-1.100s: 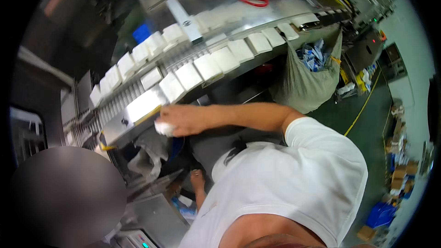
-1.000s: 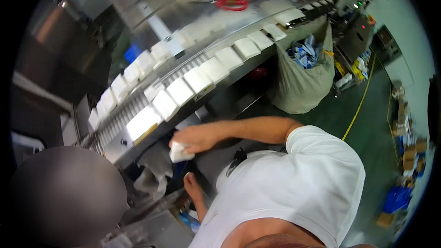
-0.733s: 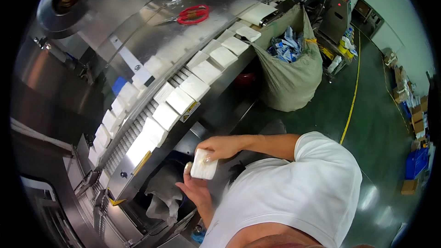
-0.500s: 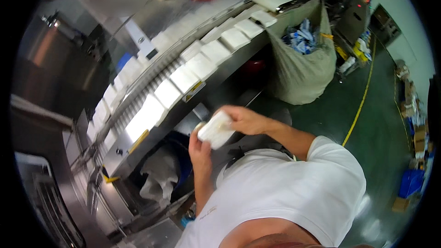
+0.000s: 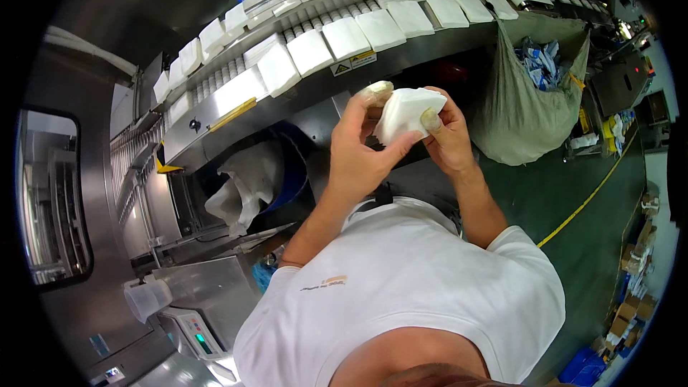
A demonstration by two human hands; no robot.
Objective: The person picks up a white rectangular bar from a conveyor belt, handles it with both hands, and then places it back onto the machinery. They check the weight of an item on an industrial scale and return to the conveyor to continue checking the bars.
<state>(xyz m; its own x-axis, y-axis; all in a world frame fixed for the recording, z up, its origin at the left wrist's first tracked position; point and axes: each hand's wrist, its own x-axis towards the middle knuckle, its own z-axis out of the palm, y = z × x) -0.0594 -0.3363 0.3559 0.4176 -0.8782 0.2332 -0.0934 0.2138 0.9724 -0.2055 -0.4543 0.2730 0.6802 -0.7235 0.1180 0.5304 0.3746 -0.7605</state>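
Note:
In front of my chest, both hands hold a small stack of folded white sheets (image 5: 405, 116), perhaps wipes or tissues. My left hand (image 5: 362, 143) grips its left and lower side, with the thumb along the near edge. My right hand (image 5: 453, 140) closes on the right side, its thumb pressed on the face. Pale coverings sit on some fingertips of both hands. Beyond them, similar white folded stacks (image 5: 346, 38) lie side by side along the front of a steel conveyor (image 5: 251, 104). A second row of stacks (image 5: 213, 37) runs behind, past the rollers.
Below the conveyor stands a blue bin (image 5: 292, 175) with crumpled white material (image 5: 247, 185) in it. A grey-green sack (image 5: 527, 125) of blue and white wrappers hangs at the right. A scale (image 5: 197, 333) and a clear plastic jug (image 5: 148, 297) are at lower left.
The view has turned, so the conveyor now runs flatter across the top. My hands have come up with the stack, and both thumbs now press on it. The red-handled tool has left the view.

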